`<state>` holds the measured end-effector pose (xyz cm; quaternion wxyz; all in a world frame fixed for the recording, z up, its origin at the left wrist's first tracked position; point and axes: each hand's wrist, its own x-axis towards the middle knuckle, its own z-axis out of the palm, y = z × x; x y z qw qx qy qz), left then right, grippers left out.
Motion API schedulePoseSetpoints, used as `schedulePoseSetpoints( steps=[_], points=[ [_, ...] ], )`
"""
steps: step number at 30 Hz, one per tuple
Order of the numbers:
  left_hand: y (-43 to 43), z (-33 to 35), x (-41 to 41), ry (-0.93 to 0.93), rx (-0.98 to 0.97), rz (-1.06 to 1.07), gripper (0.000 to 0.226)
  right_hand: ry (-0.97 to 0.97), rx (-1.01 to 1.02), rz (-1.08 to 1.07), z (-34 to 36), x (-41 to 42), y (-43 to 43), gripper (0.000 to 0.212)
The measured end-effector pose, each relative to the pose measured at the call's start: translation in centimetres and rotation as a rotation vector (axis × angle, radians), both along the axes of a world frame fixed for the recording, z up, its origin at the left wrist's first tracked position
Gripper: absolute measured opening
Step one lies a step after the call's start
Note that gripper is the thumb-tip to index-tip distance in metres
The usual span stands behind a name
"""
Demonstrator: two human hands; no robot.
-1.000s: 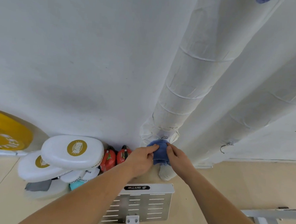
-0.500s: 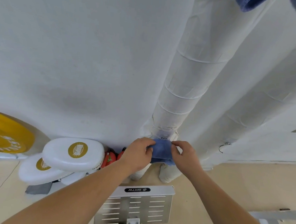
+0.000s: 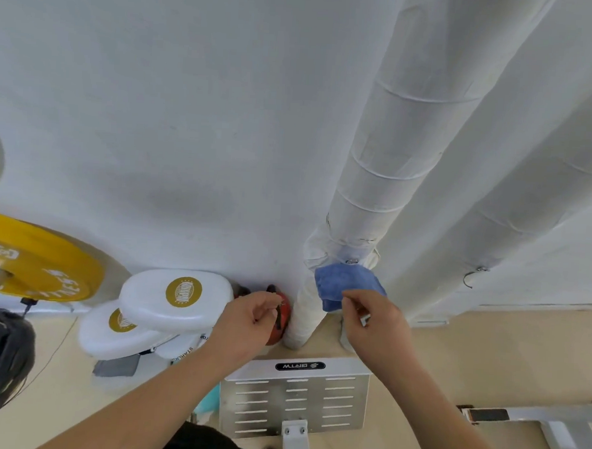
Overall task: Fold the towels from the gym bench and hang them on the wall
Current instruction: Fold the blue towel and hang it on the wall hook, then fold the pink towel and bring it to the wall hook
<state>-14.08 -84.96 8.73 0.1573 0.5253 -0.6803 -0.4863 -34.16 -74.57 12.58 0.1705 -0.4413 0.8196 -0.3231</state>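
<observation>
white wall (image 3: 156, 114), 2 wrapped pipes (image 3: 394, 160) | blue towel (image 3: 344, 283) on hook (image 3: 352, 261) | left hand (image 3: 248, 321) loosely curled, empty | right hand (image 3: 372, 321) at towel edge, grip unclear

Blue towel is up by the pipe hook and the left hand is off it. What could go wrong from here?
1. The blue towel seems to hang bunched from a small hook; it may slip off.
2. The right hand sits at its lower edge; pulling away could drag it down.
</observation>
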Motion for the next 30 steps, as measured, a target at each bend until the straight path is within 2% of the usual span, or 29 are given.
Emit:
schedulePoseSetpoints(
  steps=[6, 9, 14, 17, 20, 25, 30],
  points=[
    [-1.4, -0.5, 2.9, -0.019, 0.119, -0.142, 0.026, -0.143, 0.335, 0.057, -0.4, 3.5, 0.2, 0.034],
    [-1.9, -1.3, 5.9, -0.081, 0.187, -0.223, 0.028, -0.219, 0.354, -0.06, -0.9, 5.5, 1.1, 0.02],
    [-4.5, -1.5, 11.1, -0.077, 0.167, -0.396, 0.03, -0.323, 0.291, -0.197, 0.0, 12.6, 1.5, 0.006],
    [-5.9, -1.1, 14.8, -0.101, 0.181, -0.483, 0.028, -0.449, 0.235, -0.318, 0.3, 18.5, 3.0, 0.007],
    [-5.8, -1.0, 17.8, -0.136, 0.172, -0.607, 0.025, -0.551, 0.142, -0.553, 0.7, 24.4, 6.9, 0.019],
    [1.1, -0.8, 20.0, -0.112, 0.181, -0.861, 0.021, -0.555, 0.027, -0.908, 2.9, 34.2, 17.7, 0.022],
    [12.6, -1.5, 22.9, -0.134, 0.188, -1.213, 0.028, -0.533, -0.117, -1.245, 4.0, 46.3, 29.4, 0.015]
  ],
)
